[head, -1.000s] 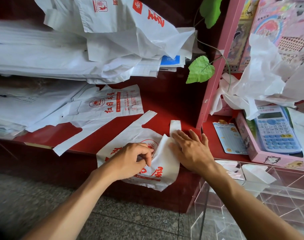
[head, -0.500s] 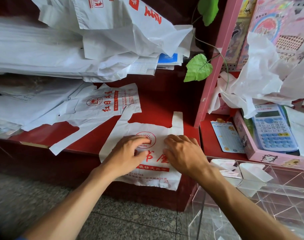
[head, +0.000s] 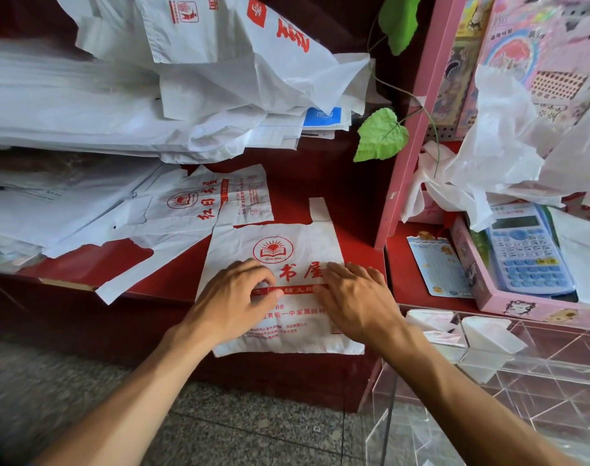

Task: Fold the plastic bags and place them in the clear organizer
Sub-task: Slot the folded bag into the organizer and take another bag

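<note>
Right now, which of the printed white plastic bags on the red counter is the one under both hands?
The bag nearest the counter's front edge, with the red sun-and-book logo. The left hand and right hand rest on it; the other printed bag lies untouched behind it.

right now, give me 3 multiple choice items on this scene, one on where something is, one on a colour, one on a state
1. Where is the calculator?
A. in the pink box at right
B. on the floor
C. inside the clear organizer

2. What colour is the print on the bag under the hands?
A. blue
B. red
C. black

3. How does that bag lie?
A. crumpled in a ball
B. folded small
C. spread flat on the red counter

Answers:
1 A, it rests in the pink box.
2 B, its logo and characters are red.
3 C, the left hand and right hand press it flat.
</note>
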